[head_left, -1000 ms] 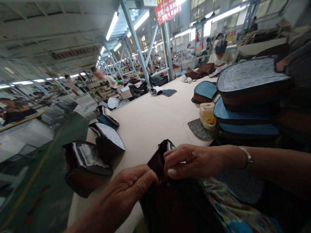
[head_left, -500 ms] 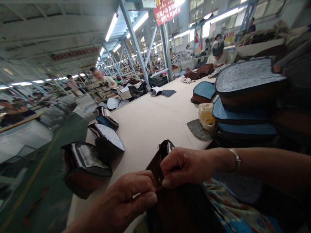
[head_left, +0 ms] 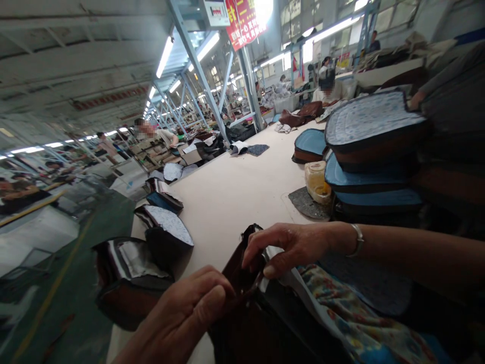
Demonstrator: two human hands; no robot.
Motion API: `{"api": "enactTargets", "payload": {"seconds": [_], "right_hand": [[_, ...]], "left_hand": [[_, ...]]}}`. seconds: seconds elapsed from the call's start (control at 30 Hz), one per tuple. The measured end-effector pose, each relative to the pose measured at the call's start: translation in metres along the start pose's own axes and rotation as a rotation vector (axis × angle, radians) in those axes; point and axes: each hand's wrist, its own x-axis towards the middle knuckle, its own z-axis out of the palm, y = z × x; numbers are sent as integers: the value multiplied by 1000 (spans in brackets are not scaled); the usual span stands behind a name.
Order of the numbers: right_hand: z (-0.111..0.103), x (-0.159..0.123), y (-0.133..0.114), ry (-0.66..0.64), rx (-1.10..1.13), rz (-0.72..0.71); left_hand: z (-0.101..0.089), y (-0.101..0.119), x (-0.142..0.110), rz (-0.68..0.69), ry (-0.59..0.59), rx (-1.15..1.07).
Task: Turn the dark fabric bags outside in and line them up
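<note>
A dark brown bag piece (head_left: 246, 323) with a flowered lining (head_left: 352, 313) lies at the near edge of the long pale table (head_left: 235, 192). My left hand (head_left: 189, 313) is closed in a pinch on the brown edge at its lower left. My right hand (head_left: 291, 245) reaches in from the right, a silver bangle on the wrist. Its fingers curl over the upper rim of the same piece and hold it open.
A tall stack of blue and brown bag shells (head_left: 371, 162) stands at the right. A yellowish plastic jug (head_left: 316, 182) sits on a grey felt pad (head_left: 306, 205). More bag parts (head_left: 166, 227) hang off the table's left edge. Other people work at distant tables.
My right hand has opened its pinch and slid along the rim, spreading the piece so the pale lining edge shows. My left hand has dropped lower. The view has shifted slightly.
</note>
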Motion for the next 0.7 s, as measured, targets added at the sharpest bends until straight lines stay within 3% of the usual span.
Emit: {"api": "enactTargets", "payload": {"seconds": [0.1, 0.23, 0.47, 0.6, 0.7], "right_hand": [[5, 3, 3, 9, 44, -28], [8, 4, 6, 49, 69, -44], [5, 5, -6, 20, 189, 109], [22, 9, -6, 77, 323, 226], [39, 11, 0, 183, 500, 333]], "left_hand": [[3, 16, 8, -46, 22, 27], [7, 32, 17, -10, 8, -1], [17, 47, 27, -76, 59, -84], [26, 43, 30, -112, 151, -76], [35, 27, 31, -113, 164, -54]]}}
